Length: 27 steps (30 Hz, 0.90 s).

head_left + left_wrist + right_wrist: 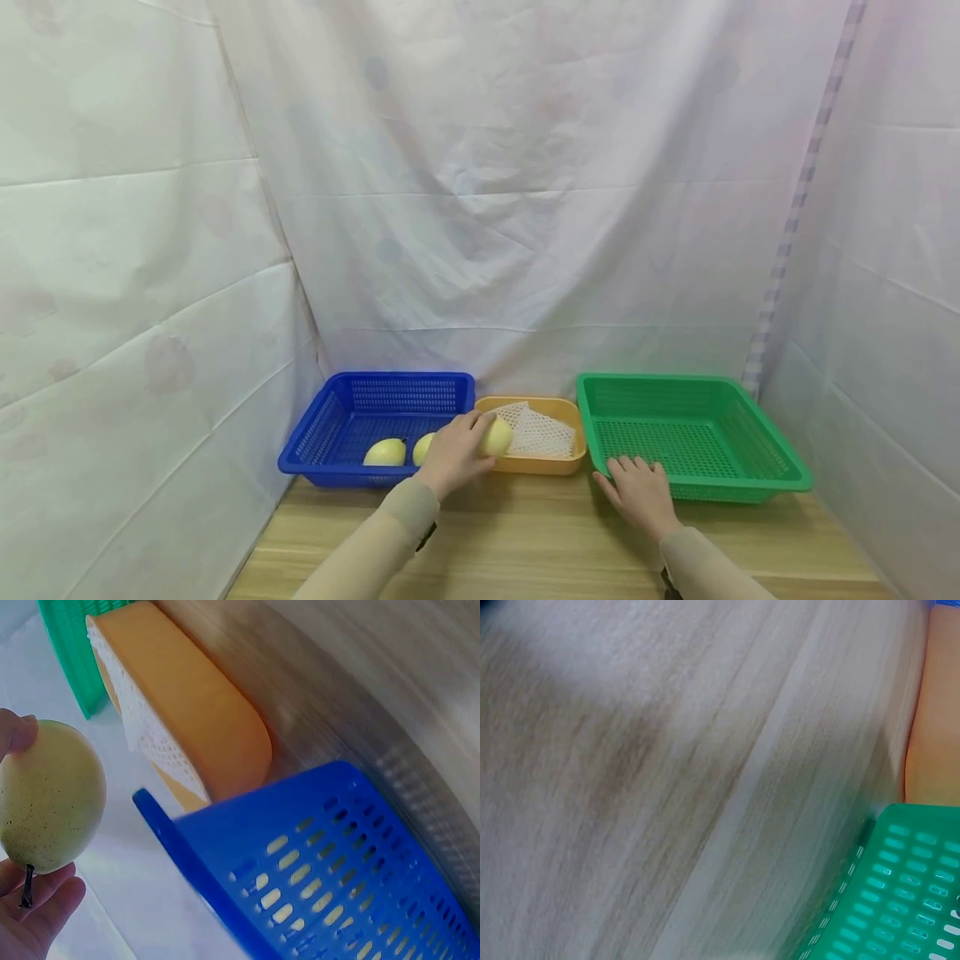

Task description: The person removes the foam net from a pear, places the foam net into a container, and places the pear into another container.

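Note:
My left hand [454, 455] grips a pale yellow pear [498, 437] between thumb and fingers, over the gap between the blue basket [303, 463] and the small orange basket [542, 466]. In the left wrist view, the dark stem of the pear [60, 796] points down towards the fingers. Two more pears are in the blue basket, one [385, 452] in plain sight and another [422, 448] partly hidden by my left hand. My right hand [642, 495] rests its fingers on the front left rim of the green basket [750, 486].
White foam netting [543, 433] lies in the orange basket, between the blue and green ones. All three stand on a wood-grain table [525, 533], close to a white cloth backdrop [487, 250]. Cloth also hangs at both sides.

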### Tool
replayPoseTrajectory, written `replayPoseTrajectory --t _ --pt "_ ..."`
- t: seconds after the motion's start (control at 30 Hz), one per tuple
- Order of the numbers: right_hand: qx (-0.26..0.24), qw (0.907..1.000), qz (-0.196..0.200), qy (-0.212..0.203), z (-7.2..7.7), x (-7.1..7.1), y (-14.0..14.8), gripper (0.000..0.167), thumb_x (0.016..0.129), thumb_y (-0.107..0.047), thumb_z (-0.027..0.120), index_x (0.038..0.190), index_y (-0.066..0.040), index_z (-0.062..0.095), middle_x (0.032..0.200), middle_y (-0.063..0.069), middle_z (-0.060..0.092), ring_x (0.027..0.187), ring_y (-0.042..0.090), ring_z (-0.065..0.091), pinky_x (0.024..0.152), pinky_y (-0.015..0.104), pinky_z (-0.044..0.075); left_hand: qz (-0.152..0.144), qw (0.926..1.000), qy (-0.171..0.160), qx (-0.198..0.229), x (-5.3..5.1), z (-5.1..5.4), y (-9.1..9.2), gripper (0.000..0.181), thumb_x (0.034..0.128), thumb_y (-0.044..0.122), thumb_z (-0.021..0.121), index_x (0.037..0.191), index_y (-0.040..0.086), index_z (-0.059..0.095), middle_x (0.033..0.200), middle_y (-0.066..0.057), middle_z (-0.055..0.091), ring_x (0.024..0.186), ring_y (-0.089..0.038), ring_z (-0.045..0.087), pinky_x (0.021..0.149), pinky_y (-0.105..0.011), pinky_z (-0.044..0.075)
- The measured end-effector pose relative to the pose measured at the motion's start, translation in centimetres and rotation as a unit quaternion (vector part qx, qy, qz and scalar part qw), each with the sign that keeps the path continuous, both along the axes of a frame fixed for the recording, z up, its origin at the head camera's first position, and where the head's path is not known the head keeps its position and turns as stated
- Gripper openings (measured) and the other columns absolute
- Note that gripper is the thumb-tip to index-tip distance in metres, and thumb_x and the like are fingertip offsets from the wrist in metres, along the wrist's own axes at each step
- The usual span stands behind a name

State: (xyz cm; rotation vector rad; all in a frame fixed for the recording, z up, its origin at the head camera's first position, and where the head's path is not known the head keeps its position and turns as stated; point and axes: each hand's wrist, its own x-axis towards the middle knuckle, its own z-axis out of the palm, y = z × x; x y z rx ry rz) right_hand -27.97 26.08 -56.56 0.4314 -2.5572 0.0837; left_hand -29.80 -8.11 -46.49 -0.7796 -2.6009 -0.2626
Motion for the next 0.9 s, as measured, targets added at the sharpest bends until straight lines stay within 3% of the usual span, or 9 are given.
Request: replayPoseTrajectory --t 0.3,0.63,0.9 --pt "-0.002 0.9998 0.006 0.017 -0.2 -0.1 0.1 0.031 0.088 -0.045 0.067 0.097 -0.015 0.066 0.087 0.002 0.065 0.073 0.023 0.057 0.058 0.039 0.037 0.017 0.9998 0.006 -0.009 0.0 1.0 -1.3 0.067 0.0765 0.04 0.079 0.133 0.016 0.053 0.124 -0.006 0.059 0.103 -0.024 0.059 0.078 -0.039 0.054" --pt "0.003 1.0 -0.003 0.002 -0.3 0.2 0.0 0.033 0.088 -0.046 0.066 0.098 -0.014 0.067 0.088 0.004 0.066 0.075 0.025 0.058 0.059 0.04 0.039 0.029 0.9995 0.016 0.002 0.0 1.1 -3.2 0.069 0.075 0.037 0.081 0.134 0.013 0.054 0.122 -0.01 0.06 0.103 -0.027 0.06 0.077 -0.041 0.054" --pt "0.003 0.9999 0.001 0.014 -0.1 0.1 0.0 0.032 0.088 -0.046 0.067 0.095 -0.014 0.065 0.086 0.003 0.065 0.072 0.024 0.057 0.058 0.039 0.038 0.043 0.9988 0.014 0.019 -0.5 1.3 -4.5 0.07 0.0739 0.037 0.082 0.133 0.014 0.054 0.12 -0.009 0.061 0.102 -0.028 0.061 0.077 -0.043 0.054"
